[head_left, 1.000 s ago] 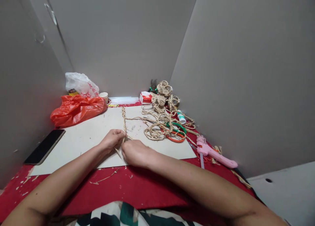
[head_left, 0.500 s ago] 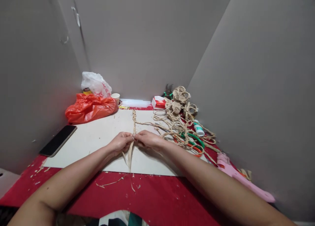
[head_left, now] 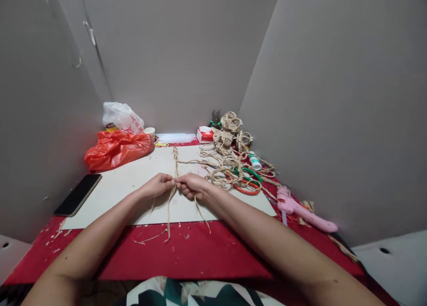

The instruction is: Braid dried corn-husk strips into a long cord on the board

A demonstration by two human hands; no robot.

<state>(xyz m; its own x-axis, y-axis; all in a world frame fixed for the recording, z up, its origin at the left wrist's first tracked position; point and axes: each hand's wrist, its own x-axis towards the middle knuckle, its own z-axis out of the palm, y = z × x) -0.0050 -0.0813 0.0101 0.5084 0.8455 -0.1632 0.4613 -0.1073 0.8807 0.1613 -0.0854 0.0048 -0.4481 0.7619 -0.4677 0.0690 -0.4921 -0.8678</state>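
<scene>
A pale straw-like braid (head_left: 176, 160) runs down the white board (head_left: 133, 166) toward my fingers. My left hand (head_left: 159, 184) pinches the lower end of the braid from the left. Close against it, my right hand (head_left: 192, 185) grips the same end with its fingers curled in. Loose fibre strands (head_left: 169, 215) hang below both hands, and one strand (head_left: 202, 215) trails from under my right hand. The exact grip between the fingertips is too small to make out.
Tangled braided cord (head_left: 230, 159) lies at right with green and orange-handled scissors (head_left: 250, 188), a white bottle (head_left: 255, 161) and a pink glue gun (head_left: 300, 212). At left are a phone (head_left: 78, 195), a red plastic bag (head_left: 120, 150) and a paper cup (head_left: 150, 133). Grey partitions surround the red-covered table (head_left: 150, 261).
The view has shifted, so things sit further left. The strands below my hands have spread apart, one now trailing under my right hand. Both hands still hold the braid's end.
</scene>
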